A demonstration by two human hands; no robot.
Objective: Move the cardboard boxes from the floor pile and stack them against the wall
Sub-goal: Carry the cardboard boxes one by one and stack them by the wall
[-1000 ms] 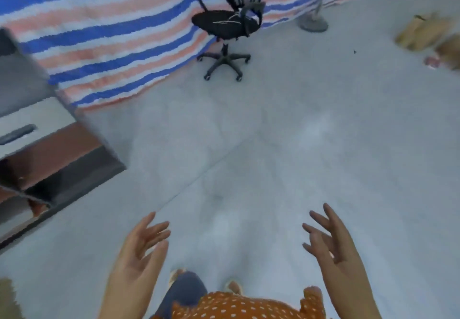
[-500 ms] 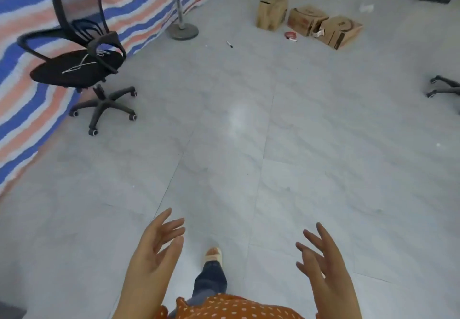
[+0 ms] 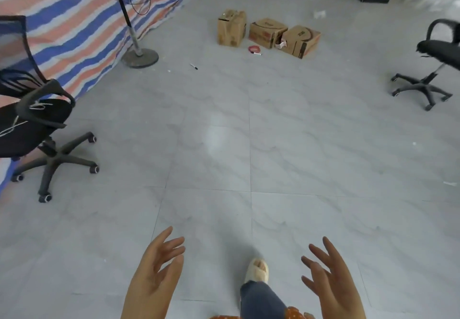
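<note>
We hold the left hand (image 3: 155,266) and right hand (image 3: 328,271) spread and empty; we approach the cardboard boxes (image 3: 267,35) at 12 o'clock, passing between the chairs.

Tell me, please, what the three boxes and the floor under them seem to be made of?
The three boxes look like brown corrugated cardboard, matte, with printed marks and creased edges. The floor seems to be large grey tiles with marble-like veins, polished: it reflects a pale patch of light, and thin joint lines cross it. Stone or ceramic, I cannot tell.
</note>
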